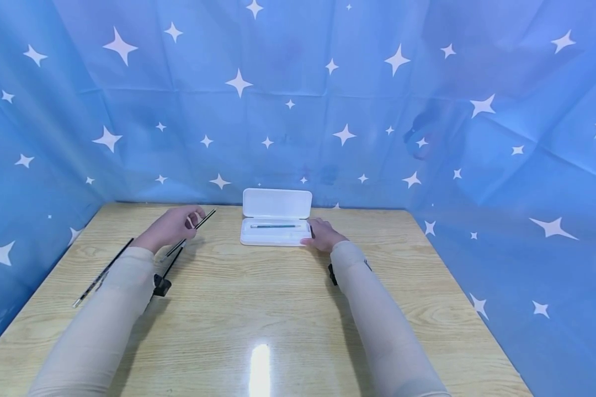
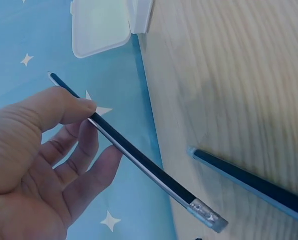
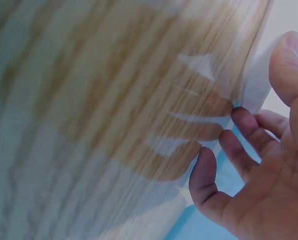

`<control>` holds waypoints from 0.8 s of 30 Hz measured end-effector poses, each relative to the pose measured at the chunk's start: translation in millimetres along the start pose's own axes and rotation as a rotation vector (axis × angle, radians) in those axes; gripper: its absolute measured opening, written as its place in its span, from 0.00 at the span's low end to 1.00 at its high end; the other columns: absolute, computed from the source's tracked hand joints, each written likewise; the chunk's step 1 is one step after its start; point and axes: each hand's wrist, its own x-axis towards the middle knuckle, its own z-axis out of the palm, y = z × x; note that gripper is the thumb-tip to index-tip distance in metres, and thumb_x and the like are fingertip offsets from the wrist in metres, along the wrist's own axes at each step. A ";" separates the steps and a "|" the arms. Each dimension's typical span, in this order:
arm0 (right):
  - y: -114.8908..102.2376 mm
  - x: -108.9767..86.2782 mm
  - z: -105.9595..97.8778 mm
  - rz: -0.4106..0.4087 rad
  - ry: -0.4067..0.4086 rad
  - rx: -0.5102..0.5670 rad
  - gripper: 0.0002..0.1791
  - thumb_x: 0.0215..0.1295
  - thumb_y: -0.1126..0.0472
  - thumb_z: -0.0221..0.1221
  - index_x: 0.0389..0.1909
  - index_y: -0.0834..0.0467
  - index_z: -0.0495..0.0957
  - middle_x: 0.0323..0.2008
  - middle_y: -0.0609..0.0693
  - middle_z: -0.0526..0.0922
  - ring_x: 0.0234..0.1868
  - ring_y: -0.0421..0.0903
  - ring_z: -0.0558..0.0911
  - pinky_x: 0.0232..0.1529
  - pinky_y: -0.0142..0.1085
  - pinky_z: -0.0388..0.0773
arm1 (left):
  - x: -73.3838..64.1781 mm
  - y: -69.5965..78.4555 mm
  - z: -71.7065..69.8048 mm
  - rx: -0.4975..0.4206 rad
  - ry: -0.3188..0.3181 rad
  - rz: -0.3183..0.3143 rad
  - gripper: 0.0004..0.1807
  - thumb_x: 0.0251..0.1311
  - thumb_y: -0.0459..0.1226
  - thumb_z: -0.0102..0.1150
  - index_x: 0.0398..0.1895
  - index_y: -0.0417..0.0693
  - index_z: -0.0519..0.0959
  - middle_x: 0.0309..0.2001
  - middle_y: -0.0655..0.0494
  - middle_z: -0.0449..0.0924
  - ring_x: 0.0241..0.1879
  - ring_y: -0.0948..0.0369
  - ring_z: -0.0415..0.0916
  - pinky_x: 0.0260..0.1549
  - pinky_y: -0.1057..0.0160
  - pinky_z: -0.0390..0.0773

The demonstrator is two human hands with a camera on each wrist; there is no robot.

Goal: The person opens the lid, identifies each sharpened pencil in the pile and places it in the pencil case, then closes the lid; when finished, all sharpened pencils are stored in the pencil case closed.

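White pencil case (image 1: 270,241) steadied at its right end, dark pencil (image 2: 144,160) held up to its left

With its lid raised at the back, the pencil case is set on the wooden table (image 1: 258,298), and a teal pencil (image 1: 275,226) is laid lengthwise inside, nearer the hinge than the front wall. Left of the case, the dark pencil is pinched in the air by the left hand (image 1: 171,225), between thumb and fingertips, its eraser end turned away from the case. Another dark pencil (image 2: 253,183) is seen on the table beneath that hand, and a patterned pencil (image 1: 90,287) farther left of the case. At the case's right end, the right hand (image 1: 323,236) is placed with fingers loosely bent, not clenched, and the thumb at the front corner; how firmly it is pressed cannot be told.

The step in hand seems to be moving the pencil while the case is braced. It is probably best done with the pinch near mid-length and the pencil levelled parallel to the case's long side, so that the raised lid is not knocked. Light thumb pressure is advised, since so slight a case could slide.
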 end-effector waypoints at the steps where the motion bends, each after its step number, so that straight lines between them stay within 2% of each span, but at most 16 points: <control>1: 0.3 0.1 -0.1 -0.003 -0.001 -0.002 0.41 0.76 0.45 0.56 0.80 0.58 0.51 0.75 0.59 0.59 0.76 0.59 0.56 0.75 0.52 0.55 | 1.2 2.3 -0.2 0.001 0.002 0.002 0.21 0.58 0.23 0.58 0.57 0.37 0.74 0.42 0.45 0.77 0.38 0.53 0.76 0.36 0.55 0.76; 9: 1.3 1.6 -0.9 -0.010 0.004 -0.001 0.41 0.76 0.46 0.56 0.79 0.61 0.51 0.76 0.61 0.57 0.76 0.60 0.56 0.75 0.52 0.55 | 13.2 18.9 0.9 0.033 0.028 0.035 0.22 0.60 0.23 0.56 0.58 0.38 0.75 0.44 0.42 0.79 0.39 0.51 0.76 0.37 0.54 0.76; 17: 1.7 0.7 -0.2 -0.006 0.003 -0.003 0.41 0.77 0.46 0.55 0.80 0.61 0.50 0.76 0.61 0.57 0.76 0.60 0.55 0.75 0.52 0.55 | 24.1 29.9 1.7 0.016 0.052 0.061 0.20 0.60 0.23 0.57 0.57 0.39 0.76 0.42 0.46 0.79 0.38 0.52 0.75 0.35 0.54 0.75; 24: -1.2 -1.3 0.1 0.009 0.002 0.005 0.42 0.76 0.46 0.56 0.80 0.60 0.49 0.76 0.60 0.56 0.77 0.59 0.54 0.75 0.52 0.54 | 33.4 38.2 2.6 -0.012 0.052 0.059 0.21 0.64 0.24 0.57 0.60 0.38 0.75 0.45 0.44 0.78 0.43 0.50 0.75 0.41 0.52 0.76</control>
